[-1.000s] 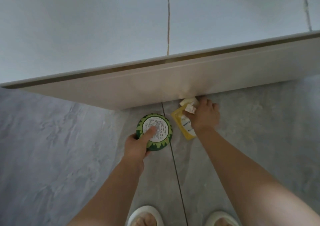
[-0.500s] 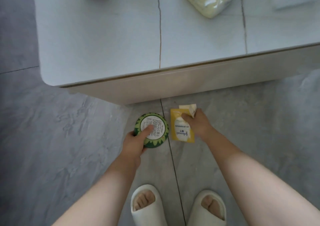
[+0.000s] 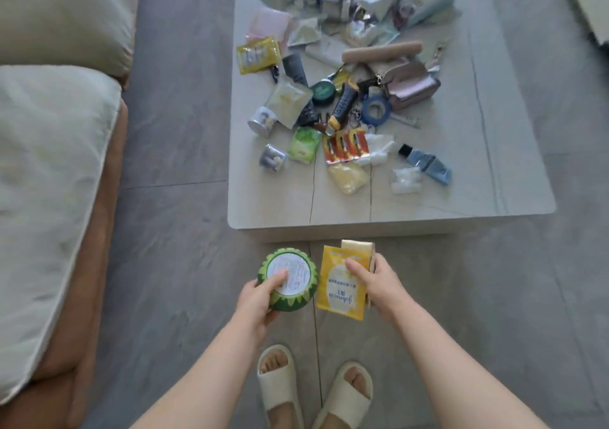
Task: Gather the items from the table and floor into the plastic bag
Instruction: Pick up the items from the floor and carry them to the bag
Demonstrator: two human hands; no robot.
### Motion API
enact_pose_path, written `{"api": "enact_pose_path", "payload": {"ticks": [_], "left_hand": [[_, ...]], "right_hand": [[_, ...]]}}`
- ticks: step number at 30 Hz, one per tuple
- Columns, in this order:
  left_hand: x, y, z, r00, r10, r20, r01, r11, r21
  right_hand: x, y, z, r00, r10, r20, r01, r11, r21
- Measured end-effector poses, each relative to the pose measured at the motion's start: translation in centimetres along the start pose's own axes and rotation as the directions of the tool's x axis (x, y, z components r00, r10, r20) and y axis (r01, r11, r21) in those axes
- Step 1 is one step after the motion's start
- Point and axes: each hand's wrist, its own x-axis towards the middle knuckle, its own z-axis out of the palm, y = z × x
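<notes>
My left hand (image 3: 255,303) grips a round green watermelon-patterned tin (image 3: 288,283) with a white label facing up. My right hand (image 3: 379,285) holds a yellow sachet (image 3: 339,292) together with a small beige packet (image 3: 357,249) behind it. Both are held above the floor, just in front of the near edge of the low grey table (image 3: 461,181). On the table lies a pile of several small items: packets, a blue tape roll (image 3: 375,109), a red battery pack (image 3: 346,147), a pink pouch (image 3: 412,87), tubes. No plastic bag can be made out.
A sofa with pale cushions (image 3: 49,165) and an orange-brown base runs along the left. Grey tiled floor (image 3: 171,247) lies between sofa and table. My feet in white slippers (image 3: 280,385) stand below the hands.
The view has risen from floor level under the table edge to standing height. Both hands lifted the tin and sachets off the floor, and the whole tabletop came into view.
</notes>
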Motion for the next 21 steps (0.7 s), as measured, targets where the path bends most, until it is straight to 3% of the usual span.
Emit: {"api": "enact_pose_path", "payload": {"ticks": [11, 18, 21], "left_hand": [[-19.8, 7.2, -3.0, 0.994, 0.112, -0.014, -0.112, 0.961, -0.251], [-28.8, 12.5, -8.9, 0.974, 0.211, -0.079, -0.225, 0.893, -0.39], [-31.4, 14.7, -12.3, 0.958, 0.249, -0.143, -0.286, 0.859, -0.425]], "right_hand": [[-17.7, -15.9, -0.6, 0.983, -0.117, 0.138, 0.135, 0.982, -0.129], [-24.7, -23.2, 4.7, 0.963, -0.177, 0.202, 0.229, 0.935, -0.272], [-27.1, -25.4, 8.4, 0.951, -0.195, 0.241, 0.251, 0.941, -0.229]]}}
